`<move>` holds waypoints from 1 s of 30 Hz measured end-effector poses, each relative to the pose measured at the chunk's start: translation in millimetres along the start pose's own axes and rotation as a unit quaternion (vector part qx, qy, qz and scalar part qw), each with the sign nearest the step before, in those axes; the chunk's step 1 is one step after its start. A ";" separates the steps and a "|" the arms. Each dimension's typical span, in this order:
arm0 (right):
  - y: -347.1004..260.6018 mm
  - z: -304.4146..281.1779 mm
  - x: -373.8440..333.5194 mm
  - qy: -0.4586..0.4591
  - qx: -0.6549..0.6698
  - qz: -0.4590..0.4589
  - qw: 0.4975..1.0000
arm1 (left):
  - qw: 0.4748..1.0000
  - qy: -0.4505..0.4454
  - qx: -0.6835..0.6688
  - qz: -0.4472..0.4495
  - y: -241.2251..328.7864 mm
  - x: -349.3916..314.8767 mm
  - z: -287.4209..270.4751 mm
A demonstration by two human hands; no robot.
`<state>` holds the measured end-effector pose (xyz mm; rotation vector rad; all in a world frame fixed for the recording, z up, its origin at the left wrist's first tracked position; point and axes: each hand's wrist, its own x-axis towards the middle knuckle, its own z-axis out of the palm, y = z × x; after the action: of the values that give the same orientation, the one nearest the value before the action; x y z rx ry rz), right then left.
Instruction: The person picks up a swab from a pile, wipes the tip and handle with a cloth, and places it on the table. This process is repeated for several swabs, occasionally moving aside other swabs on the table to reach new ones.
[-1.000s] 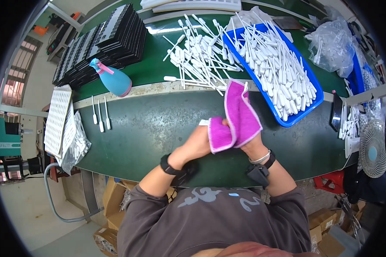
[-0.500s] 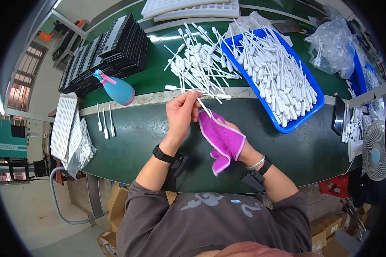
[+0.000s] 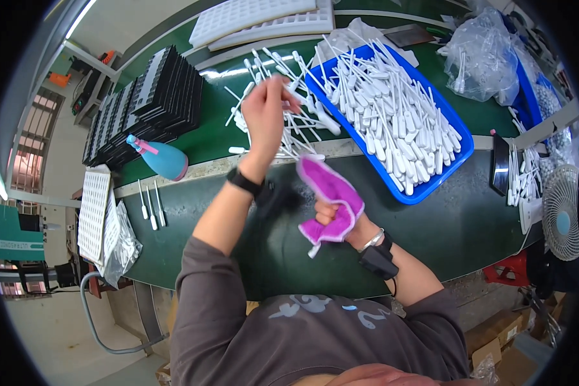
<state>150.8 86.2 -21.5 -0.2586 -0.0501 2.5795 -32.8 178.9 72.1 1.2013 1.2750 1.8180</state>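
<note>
My left hand point(image 3: 267, 112), smeared by motion, is over a loose pile of white plastic sticks point(image 3: 312, 122), each with a thick rounded end and a thin stem. Whether its fingers hold a stick cannot be made out. My right hand point(image 3: 328, 213) is closed around a purple cloth point(image 3: 338, 186) with a pale stitched edge, held above the front of the table. A small white tip point(image 3: 313, 250) pokes out below the cloth; I cannot tell whether it belongs to a stick.
A blue tray point(image 3: 424, 196) heaped with sticks stands right of the pile. Black stacked trays point(image 3: 151, 96) and a blue spray bottle point(image 3: 164, 161) are at left, near several separate sticks point(image 3: 151, 209). White perforated panels point(image 3: 270, 26) lie at the back; a fan point(image 3: 563, 219) stands far right.
My left hand has left the cloth and moved up and away over the pile. My right hand has drawn slightly down and left, with the cloth now bunched in its fist.
</note>
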 end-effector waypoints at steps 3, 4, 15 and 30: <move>0.9 11.9 -1.0 -0.009 -0.082 0.040 0.996 | 0.999 0.009 0.017 0.043 -24.4 56.3 5.7; -0.7 15.1 -0.4 -0.015 -0.101 0.054 0.993 | 0.997 0.016 0.046 0.058 -30.8 68.8 8.4; 1.3 17.5 3.5 -0.022 -0.094 0.080 0.992 | 0.931 -0.140 0.328 -0.078 -28.0 63.8 -19.1; 2.7 5.6 2.6 -0.065 -0.067 0.073 0.993 | 0.727 -0.154 0.645 0.176 -10.9 -57.4 -158.9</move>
<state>146.1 85.3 -16.7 -0.1472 -0.2615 2.7396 -155.0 72.6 22.9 2.4368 2.2677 0.5866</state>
